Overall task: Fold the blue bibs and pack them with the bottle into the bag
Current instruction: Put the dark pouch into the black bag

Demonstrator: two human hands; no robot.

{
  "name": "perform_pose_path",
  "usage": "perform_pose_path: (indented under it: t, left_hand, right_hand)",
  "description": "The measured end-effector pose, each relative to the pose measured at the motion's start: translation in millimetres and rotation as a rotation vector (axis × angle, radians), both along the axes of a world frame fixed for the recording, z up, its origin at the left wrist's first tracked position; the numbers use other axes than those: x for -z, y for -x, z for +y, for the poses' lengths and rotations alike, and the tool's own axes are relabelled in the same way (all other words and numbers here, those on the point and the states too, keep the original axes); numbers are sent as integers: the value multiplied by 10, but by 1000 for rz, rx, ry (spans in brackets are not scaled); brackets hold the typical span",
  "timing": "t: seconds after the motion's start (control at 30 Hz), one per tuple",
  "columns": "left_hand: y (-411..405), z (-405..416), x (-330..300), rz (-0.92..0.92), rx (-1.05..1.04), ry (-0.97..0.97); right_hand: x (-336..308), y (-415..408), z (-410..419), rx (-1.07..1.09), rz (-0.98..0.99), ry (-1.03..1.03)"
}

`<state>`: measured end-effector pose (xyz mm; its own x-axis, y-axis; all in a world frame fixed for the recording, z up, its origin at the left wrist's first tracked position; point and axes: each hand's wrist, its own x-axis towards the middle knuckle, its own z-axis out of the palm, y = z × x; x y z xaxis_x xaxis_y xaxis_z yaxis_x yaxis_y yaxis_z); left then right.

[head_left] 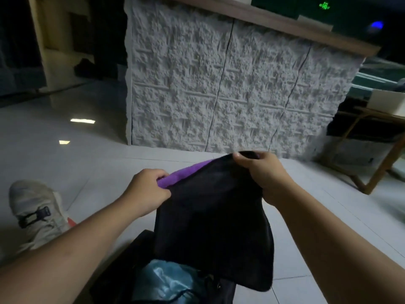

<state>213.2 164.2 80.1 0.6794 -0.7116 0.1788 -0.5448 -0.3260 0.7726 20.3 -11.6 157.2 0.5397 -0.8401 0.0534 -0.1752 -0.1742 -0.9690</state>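
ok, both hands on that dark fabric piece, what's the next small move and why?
Probably bring the two held corners together to fold it in half. The left hand and right hand pinch the top edge of the dark cloth with purple lining, which hangs spread and unfolded above the open bag, where light blue fabric already lies.

Dim lobby-like interior: stone-textured counter (230, 88), glossy tiled floor (65, 132), green exit sign (325, 5).
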Motion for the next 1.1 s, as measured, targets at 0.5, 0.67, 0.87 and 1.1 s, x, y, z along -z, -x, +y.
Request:
perform_pose_path:
  t: [0.5, 0.67, 0.87, 1.1]
  left_hand:
    - [-279, 75, 204, 890, 21, 284]
    - [-237, 9, 121, 1083, -46, 292]
    - [-371, 4, 139, 1144, -78, 284]
    - [-410, 158, 111, 1257, 110, 210]
  right_hand:
    - [467, 54, -347, -223, 226, -325]
    - [894, 87, -247, -351, -224, -653]
    - [1287, 0, 11, -391, 124, -484]
    - [795, -4, -37, -94, -13, -424]
